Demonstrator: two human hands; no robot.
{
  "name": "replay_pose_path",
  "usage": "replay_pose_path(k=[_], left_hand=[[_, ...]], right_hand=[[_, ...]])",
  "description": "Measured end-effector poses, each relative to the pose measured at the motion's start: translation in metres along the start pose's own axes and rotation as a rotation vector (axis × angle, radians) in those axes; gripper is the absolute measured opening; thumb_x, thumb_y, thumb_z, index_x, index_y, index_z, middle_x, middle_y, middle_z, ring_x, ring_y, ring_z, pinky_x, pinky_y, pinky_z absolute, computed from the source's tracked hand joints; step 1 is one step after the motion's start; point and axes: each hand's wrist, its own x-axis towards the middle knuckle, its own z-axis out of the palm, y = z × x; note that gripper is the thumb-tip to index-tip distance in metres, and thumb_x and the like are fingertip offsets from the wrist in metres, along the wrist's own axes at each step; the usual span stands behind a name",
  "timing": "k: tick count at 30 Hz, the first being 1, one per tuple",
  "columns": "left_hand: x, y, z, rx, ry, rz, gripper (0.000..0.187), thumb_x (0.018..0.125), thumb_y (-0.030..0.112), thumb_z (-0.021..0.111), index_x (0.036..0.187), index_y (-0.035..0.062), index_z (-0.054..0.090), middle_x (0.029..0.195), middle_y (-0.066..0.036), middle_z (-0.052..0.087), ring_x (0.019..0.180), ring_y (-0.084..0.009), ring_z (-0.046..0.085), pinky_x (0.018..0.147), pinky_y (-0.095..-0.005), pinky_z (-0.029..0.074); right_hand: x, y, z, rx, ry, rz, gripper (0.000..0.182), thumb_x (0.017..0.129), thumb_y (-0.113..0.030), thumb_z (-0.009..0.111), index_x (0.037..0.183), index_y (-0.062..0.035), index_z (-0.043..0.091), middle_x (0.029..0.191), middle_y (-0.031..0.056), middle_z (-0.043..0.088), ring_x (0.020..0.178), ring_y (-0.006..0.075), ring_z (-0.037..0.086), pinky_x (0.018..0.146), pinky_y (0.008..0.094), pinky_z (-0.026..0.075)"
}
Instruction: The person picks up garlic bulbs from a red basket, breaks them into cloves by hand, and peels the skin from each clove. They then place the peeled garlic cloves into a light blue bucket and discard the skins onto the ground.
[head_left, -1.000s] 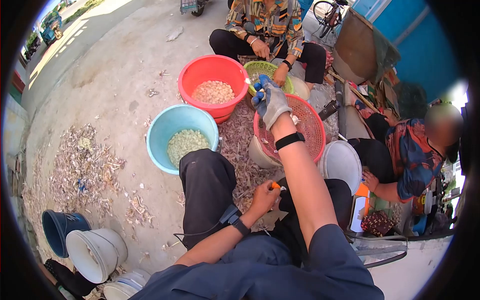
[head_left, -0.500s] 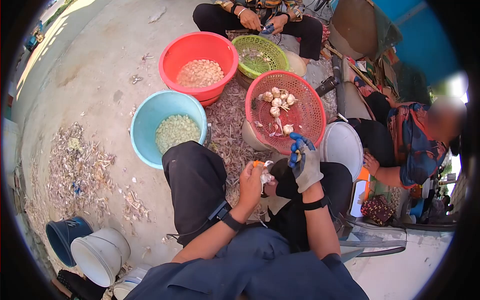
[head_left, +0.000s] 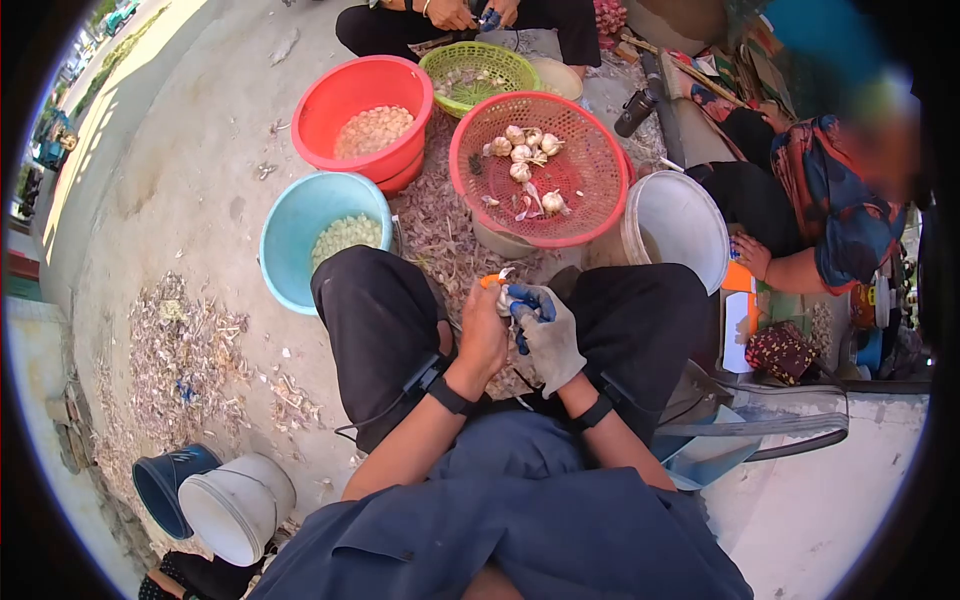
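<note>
My bare left hand (head_left: 480, 338) is closed around a garlic bulb (head_left: 503, 300) held above the ground between my knees. An orange piece (head_left: 491, 281) with a pale tip sits at the thumb of that hand. My right hand (head_left: 552, 342), in a grey glove with blue fingertips, meets the bulb from the right, its fingers bent against it. The fingers partly hide the bulb. Just beyond, a red perforated basket (head_left: 592, 218) holds several whole garlic bulbs (head_left: 521, 153) and some loose pieces.
Peeled cloves lie in a light-blue bucket (head_left: 279, 230) and a red tub (head_left: 308, 130). Behind is a green basket (head_left: 523, 66). A white bucket (head_left: 640, 215) stands right, near a seated person (head_left: 835, 200). Another person works at the top. Garlic skins (head_left: 185, 350) litter the ground.
My right hand has come from the red basket's near rim down to the garlic bulb at my left hand. The view has shifted, with the baskets now farther up and left.
</note>
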Motion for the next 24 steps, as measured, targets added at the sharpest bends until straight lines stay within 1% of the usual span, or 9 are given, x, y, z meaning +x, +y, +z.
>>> replay_pose_path(k=[3,6,8,10,12,14,15,18,24], left_hand=[[-0.004,-0.008,-0.003,0.091,-0.021,-0.049,0.021,0.109,0.022,0.042,0.118,0.0062,0.054,0.101,-0.007,0.063,0.092,-0.0180,0.065,0.084,-0.0330,0.054],[-0.010,-0.006,-0.003,0.137,-0.064,-0.111,0.024,0.110,0.026,0.041,0.119,0.0076,0.055,0.104,-0.006,0.063,0.095,-0.0181,0.065,0.087,-0.0350,0.054],[-0.010,-0.005,-0.006,0.174,-0.092,-0.130,0.026,0.110,0.028,0.042,0.120,0.0085,0.055,0.105,-0.005,0.064,0.099,-0.0185,0.065,0.089,-0.0375,0.054],[-0.009,-0.004,-0.007,0.150,-0.108,-0.126,0.027,0.110,0.028,0.041,0.122,0.0089,0.056,0.105,-0.004,0.064,0.098,-0.0180,0.065,0.088,-0.0366,0.053],[-0.011,-0.006,-0.003,0.160,-0.097,-0.124,0.027,0.110,0.028,0.041,0.122,0.0090,0.056,0.105,-0.004,0.064,0.097,-0.0172,0.064,0.087,-0.0358,0.053],[-0.013,-0.008,0.000,0.168,-0.086,-0.123,0.027,0.109,0.028,0.042,0.122,0.0091,0.056,0.104,-0.003,0.064,0.096,-0.0164,0.064,0.086,-0.0351,0.053],[-0.013,-0.008,0.000,0.190,-0.097,-0.116,0.024,0.109,0.025,0.043,0.123,0.0081,0.054,0.102,-0.005,0.063,0.092,-0.0168,0.065,0.082,-0.0338,0.054],[-0.015,-0.012,0.000,0.233,-0.088,-0.121,0.021,0.108,0.021,0.044,0.122,0.0074,0.051,0.101,-0.006,0.062,0.088,-0.0166,0.065,0.078,-0.0324,0.054],[-0.013,-0.016,-0.003,0.312,-0.081,-0.140,0.018,0.107,0.018,0.044,0.120,0.0074,0.050,0.100,-0.004,0.060,0.089,-0.0144,0.062,0.079,-0.0316,0.052]], right_hand=[[-0.006,-0.004,-0.009,-0.073,-0.064,0.084,0.025,0.093,-0.004,0.066,0.118,-0.0012,0.068,0.097,0.0062,0.073,0.085,0.0097,0.066,0.078,0.0264,0.054],[-0.009,-0.024,-0.014,0.036,0.037,-0.032,0.023,0.096,-0.004,0.063,0.118,-0.0012,0.069,0.093,-0.0004,0.070,0.066,0.0014,0.054,0.055,0.0206,0.045],[-0.013,-0.032,-0.025,0.139,0.013,0.090,0.025,0.096,-0.004,0.063,0.120,-0.0008,0.069,0.098,0.0004,0.071,0.072,0.0023,0.056,0.062,0.0213,0.048],[-0.013,-0.026,-0.034,-0.042,-0.049,0.008,0.025,0.093,-0.005,0.065,0.118,-0.0037,0.069,0.086,0.0005,0.067,0.067,0.0052,0.058,0.061,0.0250,0.050],[-0.013,-0.012,-0.039,-0.191,-0.056,-0.044,0.026,0.091,-0.009,0.069,0.118,-0.0059,0.069,0.088,0.0045,0.070,0.072,0.0107,0.065,0.067,0.0290,0.054],[-0.017,-0.015,-0.034,-0.398,-0.061,-0.207,0.029,0.089,-0.013,0.073,0.117,-0.0070,0.070,0.093,0.0106,0.073,0.084,0.0208,0.072,0.075,0.0339,0.055],[-0.020,-0.017,-0.036,-0.417,-0.096,-0.154,0.032,0.089,-0.019,0.073,0.118,-0.0088,0.068,0.100,0.0139,0.074,0.097,0.0314,0.072,0.082,0.0391,0.055],[-0.014,-0.007,-0.037,-0.677,-0.124,-0.169,0.034,0.090,-0.024,0.071,0.120,-0.0095,0.064,0.104,0.0160,0.073,0.099,0.0365,0.070,0.083,0.0429,0.055],[-0.014,-0.005,-0.029,-0.753,-0.123,-0.113,0.032,0.093,-0.024,0.066,0.121,-0.0094,0.059,0.108,0.0199,0.071,0.101,0.0414,0.068,0.085,0.0465,0.054]])
